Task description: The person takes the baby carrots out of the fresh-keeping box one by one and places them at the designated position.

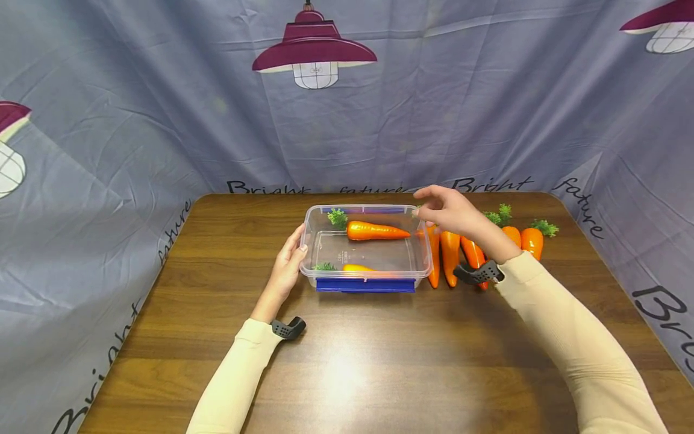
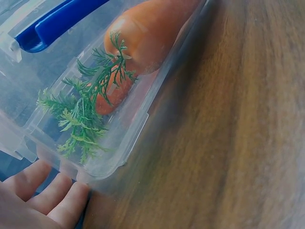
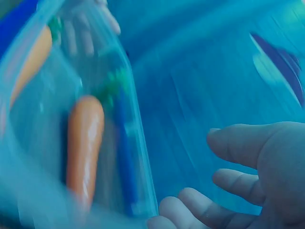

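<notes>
A clear plastic box (image 1: 374, 256) with blue clips stands on the table. Inside it lie two toy carrots with green tops: a rear carrot (image 1: 374, 231) and a front carrot (image 1: 358, 268), the latter partly hidden by the front rim. My left hand (image 1: 290, 256) holds the box's left end, thumb at the rim and fingers against the outer wall. Over the box's right rear corner hovers my right hand (image 1: 450, 211), its fingers apart and loosely bent with nothing between them. The right wrist view shows this empty hand (image 3: 238, 186) beside the box, which is blurred there.
Several more toy carrots (image 1: 449, 259) lie in a row to the right of the box, partly covered by the right hand and forearm. The wooden table (image 1: 228, 265) ends at a grey curtain (image 1: 217, 120) behind and at both sides.
</notes>
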`<state>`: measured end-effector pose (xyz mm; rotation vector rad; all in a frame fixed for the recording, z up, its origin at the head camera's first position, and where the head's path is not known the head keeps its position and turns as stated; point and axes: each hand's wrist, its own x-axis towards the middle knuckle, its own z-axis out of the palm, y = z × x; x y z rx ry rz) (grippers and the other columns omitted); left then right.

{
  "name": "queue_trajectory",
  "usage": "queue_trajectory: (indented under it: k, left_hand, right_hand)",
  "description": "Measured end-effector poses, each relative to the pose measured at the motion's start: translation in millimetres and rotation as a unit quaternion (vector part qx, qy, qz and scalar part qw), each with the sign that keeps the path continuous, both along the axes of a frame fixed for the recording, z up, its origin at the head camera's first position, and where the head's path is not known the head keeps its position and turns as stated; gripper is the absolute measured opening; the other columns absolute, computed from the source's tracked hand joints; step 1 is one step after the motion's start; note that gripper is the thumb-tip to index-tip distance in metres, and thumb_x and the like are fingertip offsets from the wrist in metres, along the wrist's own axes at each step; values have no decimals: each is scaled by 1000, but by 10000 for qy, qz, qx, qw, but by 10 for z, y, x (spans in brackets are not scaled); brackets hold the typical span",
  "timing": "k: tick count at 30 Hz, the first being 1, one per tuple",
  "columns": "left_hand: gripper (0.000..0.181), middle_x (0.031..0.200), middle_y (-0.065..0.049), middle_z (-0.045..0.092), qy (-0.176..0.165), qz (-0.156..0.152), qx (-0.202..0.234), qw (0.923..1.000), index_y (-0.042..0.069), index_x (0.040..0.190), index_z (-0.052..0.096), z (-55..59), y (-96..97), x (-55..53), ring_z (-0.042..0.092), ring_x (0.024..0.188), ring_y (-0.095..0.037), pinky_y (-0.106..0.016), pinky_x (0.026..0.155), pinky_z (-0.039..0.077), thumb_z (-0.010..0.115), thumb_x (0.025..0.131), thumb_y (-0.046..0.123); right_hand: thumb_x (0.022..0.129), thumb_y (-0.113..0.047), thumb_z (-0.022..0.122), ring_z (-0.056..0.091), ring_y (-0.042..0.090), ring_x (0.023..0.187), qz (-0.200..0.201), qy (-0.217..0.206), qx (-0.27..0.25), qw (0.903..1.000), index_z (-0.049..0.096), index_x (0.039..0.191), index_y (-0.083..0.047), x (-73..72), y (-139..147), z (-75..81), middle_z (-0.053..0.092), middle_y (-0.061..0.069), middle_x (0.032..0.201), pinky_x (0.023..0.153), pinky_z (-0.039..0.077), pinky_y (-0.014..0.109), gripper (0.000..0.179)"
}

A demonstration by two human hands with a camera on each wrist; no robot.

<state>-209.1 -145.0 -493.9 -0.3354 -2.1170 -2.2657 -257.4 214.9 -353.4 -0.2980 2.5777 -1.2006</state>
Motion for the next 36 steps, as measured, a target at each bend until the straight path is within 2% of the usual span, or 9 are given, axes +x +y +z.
queue_trajectory:
  k: [4,8,12,14,20,27,30,34,36]
  left_hand:
    - [56,170,-21,19,-61,-6,44,10000,-3,159,25,14,-1,-2,23,156,-39,-55,124,27,38,105,3]
    - [56,170,-19,19,-120,-24,51,9999,-2,159,25,26,8,-3,25,155,-39,-56,123,29,38,105,3]
    - [56,170,-19,18,-120,-59,42,9999,-2,159,25,31,22,-4,24,155,-39,-56,123,29,39,105,3]
    - [56,170,-20,18,-107,-74,48,9999,-2,159,25,32,27,-5,23,156,-39,-53,124,28,39,105,3]
    - [56,170,-21,19,-41,-35,-38,10000,-3,159,25,31,22,-13,23,156,-39,-34,123,33,39,104,3]
    - [56,170,-20,19,-7,-23,-90,10000,-3,159,26,25,2,-6,23,156,-39,-23,120,35,39,105,3]
    - [56,170,-20,19,-27,-39,-63,10000,-3,159,26,29,-2,4,23,156,-39,-27,120,35,39,105,4]
    - [56,170,-21,19,-31,-38,4,10000,-3,159,25,26,-13,9,24,155,-40,-43,124,31,39,105,3]
    - [56,169,-21,19,-33,-32,31,10000,-3,159,25,23,-19,9,24,155,-40,-46,124,30,39,105,3]
  right_hand:
    - [96,-20,67,65,25,77,503,-16,-81,9987,52,144,-6,-14,-346,-67,68,20,109,66,59,35,51]
    - [94,-16,69,65,31,74,1104,-2,157,9938,53,143,-3,-10,-641,-181,70,18,106,63,56,33,53]
    - [92,-18,73,69,33,97,1587,-79,535,9859,54,142,-3,-2,-845,-305,72,19,115,68,58,31,56]
    - [91,-19,74,70,28,103,1760,-108,723,9817,55,141,-4,6,-914,-352,73,18,116,71,57,27,56]
    - [92,-14,72,62,14,74,2253,-572,769,9696,50,146,-1,12,-1034,-478,72,18,111,65,50,23,60]
    - [90,-4,68,67,24,110,2797,-478,1068,9529,56,142,-3,26,-1101,-624,70,16,122,91,55,31,54]
    - [88,1,67,68,21,106,2975,-406,1166,9467,59,140,-3,29,-1120,-649,71,13,121,94,55,31,53]
    - [88,1,67,67,20,106,3067,-428,1230,9428,60,138,-5,20,-1143,-652,71,12,121,96,54,31,51]
    - [88,0,66,67,20,106,3083,-472,1265,9417,61,138,-6,13,-1153,-651,72,12,120,95,54,31,50]
